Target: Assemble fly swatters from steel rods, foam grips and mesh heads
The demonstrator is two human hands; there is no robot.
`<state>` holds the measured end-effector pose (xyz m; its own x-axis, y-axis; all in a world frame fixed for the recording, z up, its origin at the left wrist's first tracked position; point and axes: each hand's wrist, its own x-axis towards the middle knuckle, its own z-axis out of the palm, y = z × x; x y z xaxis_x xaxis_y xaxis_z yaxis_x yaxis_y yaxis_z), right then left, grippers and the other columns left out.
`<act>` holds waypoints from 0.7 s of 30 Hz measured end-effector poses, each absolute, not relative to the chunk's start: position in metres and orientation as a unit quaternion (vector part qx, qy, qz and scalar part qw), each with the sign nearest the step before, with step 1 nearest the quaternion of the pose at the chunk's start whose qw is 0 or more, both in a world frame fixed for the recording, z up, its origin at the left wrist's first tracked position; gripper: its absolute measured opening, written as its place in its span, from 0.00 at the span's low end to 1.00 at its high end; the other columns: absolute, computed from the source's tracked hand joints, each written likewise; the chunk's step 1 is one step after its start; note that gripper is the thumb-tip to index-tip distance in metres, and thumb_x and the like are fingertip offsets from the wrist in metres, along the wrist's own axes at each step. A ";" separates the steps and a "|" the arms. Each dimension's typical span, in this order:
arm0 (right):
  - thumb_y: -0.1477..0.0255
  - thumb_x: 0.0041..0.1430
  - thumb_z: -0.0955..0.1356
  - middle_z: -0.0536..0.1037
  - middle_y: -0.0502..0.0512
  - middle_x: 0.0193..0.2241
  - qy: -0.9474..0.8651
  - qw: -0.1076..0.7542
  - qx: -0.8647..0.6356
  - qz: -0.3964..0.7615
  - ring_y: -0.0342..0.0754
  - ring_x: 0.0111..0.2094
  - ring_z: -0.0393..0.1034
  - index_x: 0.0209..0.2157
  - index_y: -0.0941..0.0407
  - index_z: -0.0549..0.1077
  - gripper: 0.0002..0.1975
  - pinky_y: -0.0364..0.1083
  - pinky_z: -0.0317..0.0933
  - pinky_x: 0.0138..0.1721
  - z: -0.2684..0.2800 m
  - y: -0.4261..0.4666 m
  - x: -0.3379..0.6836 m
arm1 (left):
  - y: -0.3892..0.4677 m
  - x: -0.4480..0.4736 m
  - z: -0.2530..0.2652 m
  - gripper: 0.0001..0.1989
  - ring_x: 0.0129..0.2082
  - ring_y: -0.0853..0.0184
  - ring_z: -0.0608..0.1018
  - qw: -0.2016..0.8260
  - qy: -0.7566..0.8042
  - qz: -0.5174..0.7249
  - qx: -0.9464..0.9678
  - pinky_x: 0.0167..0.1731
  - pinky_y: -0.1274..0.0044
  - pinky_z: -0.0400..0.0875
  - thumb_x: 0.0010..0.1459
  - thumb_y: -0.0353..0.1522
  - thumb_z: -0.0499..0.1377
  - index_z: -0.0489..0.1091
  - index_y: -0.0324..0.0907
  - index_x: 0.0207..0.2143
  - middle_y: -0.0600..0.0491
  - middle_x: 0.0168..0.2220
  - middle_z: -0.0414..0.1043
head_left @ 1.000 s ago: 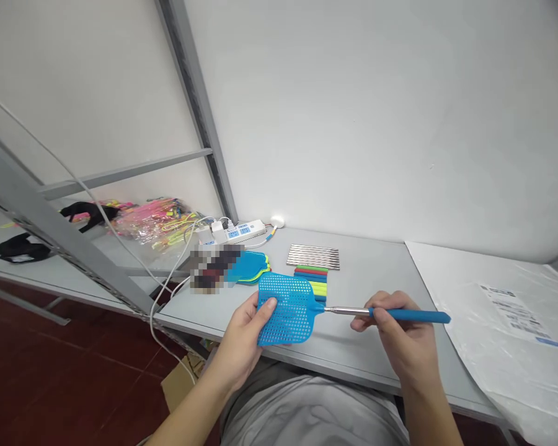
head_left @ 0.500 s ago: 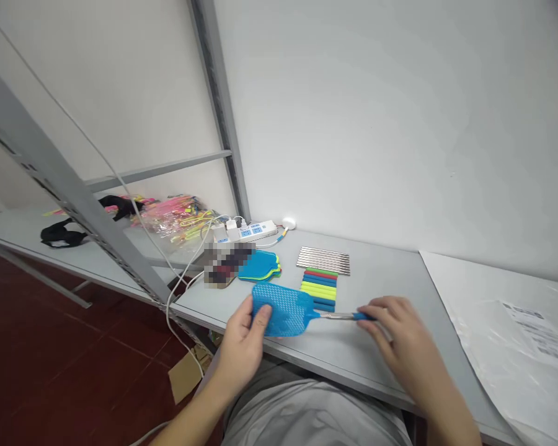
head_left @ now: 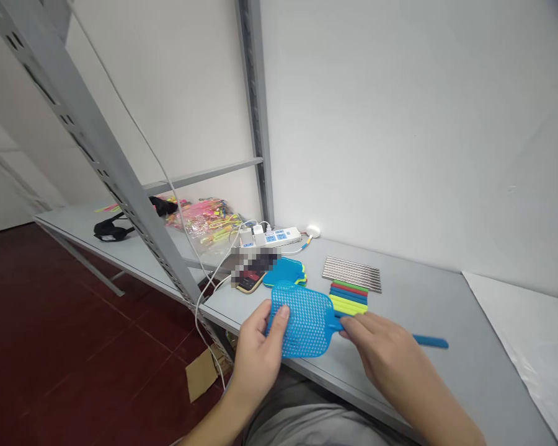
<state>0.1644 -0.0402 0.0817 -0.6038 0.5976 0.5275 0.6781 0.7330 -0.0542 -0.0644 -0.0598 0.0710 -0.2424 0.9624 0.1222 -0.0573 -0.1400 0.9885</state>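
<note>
A blue fly swatter (head_left: 307, 323) with a perforated square head is held between both hands above the front of the table. My left hand (head_left: 261, 347) is closed on the left edge of the head, thumb on top. Around the swatter's neck, where the head meets the rod, my right hand (head_left: 380, 347) is pinched; it hides most of the rod. The blue handle end (head_left: 431, 341) sticks out beyond that hand to the right. Behind lie a row of coloured handle tubes (head_left: 348, 298), a row of silver metal rods (head_left: 352, 273) and a stack of swatter heads (head_left: 286, 272).
A phone (head_left: 251, 280) lies left of the stacked heads. A power strip (head_left: 279, 236) with chargers and white cables sits at the back near a metal upright (head_left: 255, 111). White plastic sheeting (head_left: 516, 328) covers the table's right side. Packed colourful goods (head_left: 209, 217) lie beyond the frame.
My right hand has moved from the blue handle end along the rod to the swatter's neck. My left hand still holds the head. The camera view has turned slightly left.
</note>
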 end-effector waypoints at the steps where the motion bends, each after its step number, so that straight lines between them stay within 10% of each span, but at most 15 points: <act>1: 0.82 0.64 0.57 0.76 0.54 0.28 -0.893 0.264 -0.351 -0.101 0.51 0.29 0.70 0.36 0.55 0.71 0.14 0.48 0.58 0.31 0.090 -0.028 0.167 | -0.055 -0.074 0.075 0.12 0.23 0.72 0.67 0.443 0.506 0.629 0.390 0.27 0.78 0.69 0.59 0.40 0.61 0.68 0.41 0.31 0.58 0.25 0.65; 6: 0.76 0.66 0.59 0.77 0.55 0.29 -0.842 0.308 -0.401 -0.190 0.50 0.28 0.68 0.38 0.56 0.72 0.11 0.47 0.55 0.28 0.129 0.029 0.189 | -0.038 -0.107 0.080 0.10 0.15 0.75 0.65 0.450 0.480 0.736 0.159 0.28 0.70 0.76 0.56 0.37 0.63 0.70 0.40 0.33 0.59 0.23 0.67; 13: 0.58 0.68 0.60 0.78 0.49 0.30 -0.853 0.217 -0.424 0.213 0.47 0.30 0.72 0.47 0.49 0.70 0.14 0.44 0.62 0.29 0.147 0.020 0.134 | -0.037 -0.067 0.056 0.22 0.41 0.66 0.77 0.543 0.369 0.712 0.249 0.44 0.74 0.72 0.61 0.42 0.61 0.67 0.47 0.55 0.50 0.47 0.75; 21: 0.75 0.68 0.59 0.74 0.48 0.26 -0.942 0.207 -0.235 0.125 0.42 0.23 0.66 0.43 0.52 0.71 0.10 0.42 0.55 0.23 0.126 0.060 0.117 | -0.011 -0.081 0.019 0.21 0.49 0.63 0.72 0.419 0.518 0.677 0.312 0.48 0.73 0.66 0.62 0.43 0.59 0.64 0.46 0.54 0.48 0.50 0.69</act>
